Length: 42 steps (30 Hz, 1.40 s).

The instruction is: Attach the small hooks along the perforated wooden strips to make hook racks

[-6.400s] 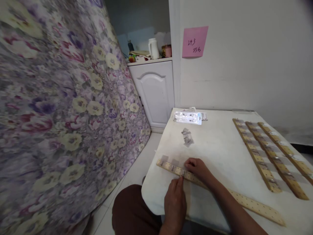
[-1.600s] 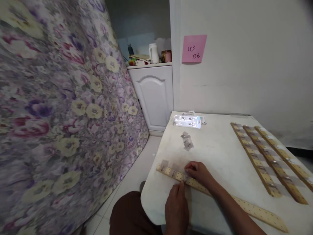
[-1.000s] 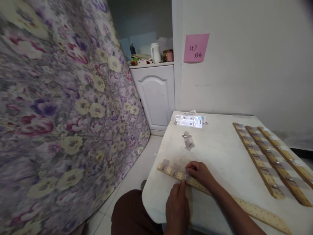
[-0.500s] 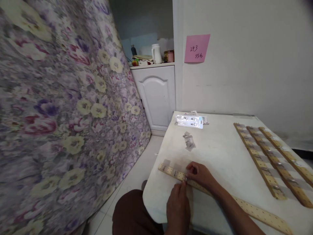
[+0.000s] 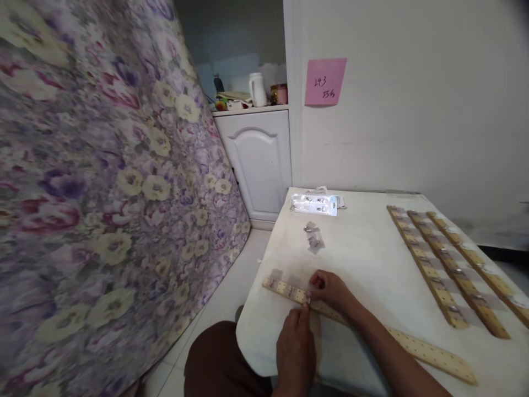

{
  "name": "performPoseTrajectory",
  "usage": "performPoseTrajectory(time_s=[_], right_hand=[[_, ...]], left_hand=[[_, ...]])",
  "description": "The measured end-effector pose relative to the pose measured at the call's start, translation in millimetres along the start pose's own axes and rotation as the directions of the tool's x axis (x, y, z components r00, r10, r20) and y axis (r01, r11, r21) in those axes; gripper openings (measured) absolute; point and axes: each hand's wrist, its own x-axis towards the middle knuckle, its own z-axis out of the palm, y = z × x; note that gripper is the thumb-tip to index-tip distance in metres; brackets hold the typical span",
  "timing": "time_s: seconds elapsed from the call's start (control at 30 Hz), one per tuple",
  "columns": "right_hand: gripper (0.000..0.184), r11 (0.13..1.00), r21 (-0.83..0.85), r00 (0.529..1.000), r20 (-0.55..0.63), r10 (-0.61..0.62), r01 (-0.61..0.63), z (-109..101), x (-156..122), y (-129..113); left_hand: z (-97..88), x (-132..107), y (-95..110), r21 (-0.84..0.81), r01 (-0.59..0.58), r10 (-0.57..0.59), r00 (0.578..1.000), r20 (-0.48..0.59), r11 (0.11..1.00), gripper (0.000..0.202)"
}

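Observation:
A long pale wooden strip (image 5: 430,353) with rows of small holes lies slantwise along the near side of the table. Two small metal clips with clear plastic tabs (image 5: 290,290) are fixed near its left end. Just right of them, my left hand (image 5: 295,344) presses its thumb and fingertips together against another small metal clip (image 5: 308,298) at the strip. Above that same clip, my right hand (image 5: 333,290) is closed in a pinch, with its forearm crossing over the strip. What its fingertips pinch seems to be the clip's clear tab, mostly hidden.
Loose clips with clear tabs (image 5: 314,238) lie farther back, near a clear-fronted package (image 5: 314,204). Three wooden strips (image 5: 430,270) bearing clips stretch along the right side. A floral curtain (image 5: 124,198) hangs left of the white table (image 5: 363,231).
The whole view has shifted slightly, so everything appears a little farther left. Both hands stay at the same clip on the strip, with little visible movement.

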Motion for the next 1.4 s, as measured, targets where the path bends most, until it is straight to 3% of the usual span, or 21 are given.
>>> performPoseTrajectory(time_s=[0.2,0.37,0.53,0.7,0.93,1.1,1.27,1.4], right_hand=[[0.028,0.998,0.044,0.999,-0.019,-0.045,0.046,-0.8,-4.0,-0.5],[0.024,0.989,0.107,0.993,-0.077,-0.093,0.100,-16.6,-17.2,3.0],[0.026,0.987,-0.108,0.990,-0.056,-0.128,0.121,-34.1,-56.9,10.7],[0.020,0.947,-0.291,0.981,-0.095,-0.167,0.133,-31.1,-79.0,4.2],[0.014,0.949,-0.301,0.985,-0.114,-0.131,0.092,-20.7,-73.2,-5.1],[0.012,0.951,-0.298,0.977,-0.166,-0.131,0.076,-9.9,-67.7,-8.8],[0.018,0.969,-0.219,0.983,-0.113,-0.142,0.115,-13.1,-61.3,0.4],[0.024,0.971,-0.151,0.962,-0.169,-0.213,0.188,-34.4,-26.3,3.6]], left_hand=[[-1.3,-0.2,1.6,0.005,0.005,-0.005,1.000,-0.003,1.000,0.053],[-1.0,-2.3,0.7,0.014,0.007,-0.007,0.999,-0.034,1.000,0.052],[8.3,-4.3,-5.7,0.005,-0.040,0.041,0.987,-0.156,0.999,0.043],[10.2,-3.9,-6.6,-0.012,-0.056,0.054,0.986,-0.159,0.998,0.038],[8.1,-3.0,-7.8,0.034,-0.086,0.091,0.979,-0.185,0.996,0.036],[15.2,-3.2,-12.6,0.059,-0.067,0.075,0.986,-0.148,0.996,0.034],[34.3,-2.5,-22.4,0.114,-0.076,0.105,0.955,-0.276,0.991,0.034],[45.3,-0.2,-27.5,0.164,-0.098,0.156,0.908,-0.389,0.982,0.035]])
